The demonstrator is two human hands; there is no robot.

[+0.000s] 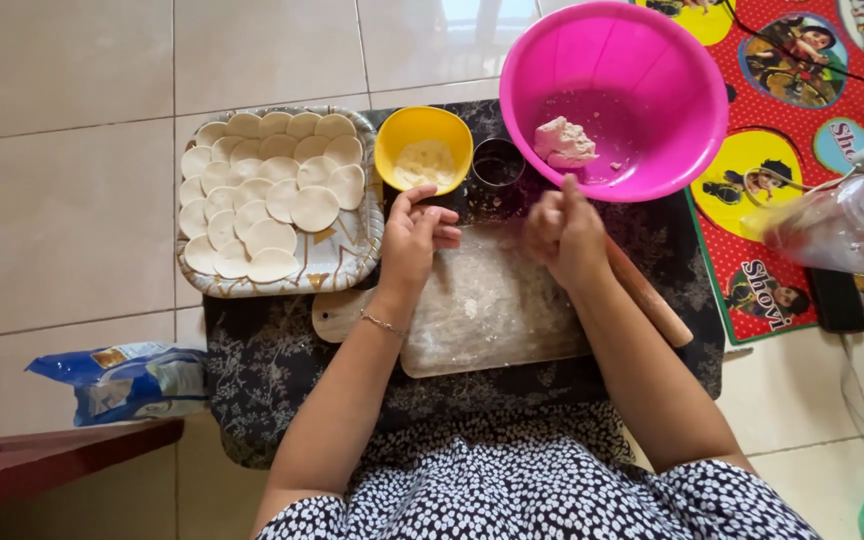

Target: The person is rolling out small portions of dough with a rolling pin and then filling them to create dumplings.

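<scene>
Left hand [414, 235] rested open, fingers spread, at top-left edge of floured board [487, 305]. Right hand [564, 232] curled shut above board; contents not discernible. Dough lump [564, 143] sat in pink bowl [692, 110]. Judged: best kept board floured, pieces small.

A wooden board [482, 310], pale and dusted with flour, lies flat on a dark flowered cloth, its short handle pointing to nine o'clock. At two o'clock from the board sits a tilted pink bowl [652, 60], and inside it rests a rough lump of whitish dough [564, 142] with a few crumbs beside it.
</scene>
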